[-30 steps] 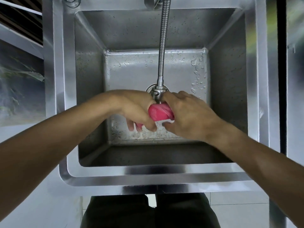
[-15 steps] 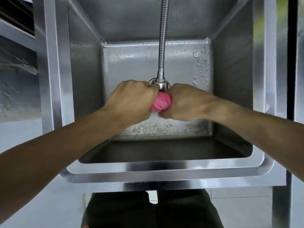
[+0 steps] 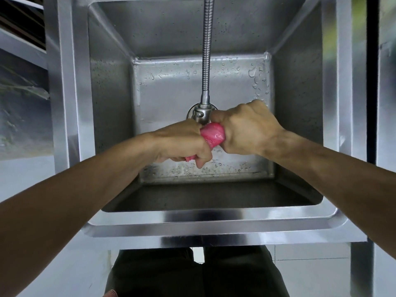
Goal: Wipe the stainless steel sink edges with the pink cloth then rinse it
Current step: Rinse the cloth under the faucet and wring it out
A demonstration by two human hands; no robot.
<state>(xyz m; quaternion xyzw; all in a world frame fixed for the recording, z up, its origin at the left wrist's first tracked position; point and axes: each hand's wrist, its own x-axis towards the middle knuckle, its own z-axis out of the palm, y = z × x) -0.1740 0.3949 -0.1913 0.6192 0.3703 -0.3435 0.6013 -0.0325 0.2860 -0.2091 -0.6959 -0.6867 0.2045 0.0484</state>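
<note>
Your left hand (image 3: 182, 144) was clenched in a fist around one end of the pink cloth (image 3: 213, 135), knuckles up, fingers curled under so that their tips were mostly out of sight. A small pink scrap poked out beneath that fist near the little finger. Your right hand (image 3: 246, 129) was closed tight on the other end, its fingers wrapped away from the camera and hidden behind the back of the hand. Only a short, wet, glossy roll of cloth showed between the two fists; the rest was buried inside your grips, so how much cloth there was could not be judged. The twisted roll sat over the middle of the basin, just below the spray head (image 3: 200, 113) of the flexible metal faucet hose (image 3: 206, 50). Whether water was running could not be made out; the nozzle mouth was covered by your right thumb and the cloth.

The hose ran up out of the top of the view, so its base was cut off. The drain was almost wholly hidden behind the spray head and your hands, with only an arc of its rim showing. Water droplets (image 3: 256, 76) dotted the sink floor, thickest toward the far right corner. The stainless steel sink (image 3: 210, 221) filled most of the view, its near edge bright and its far edge cut off. Below it, your dark trousers (image 3: 192, 273) showed, partly cropped at the bottom.
</note>
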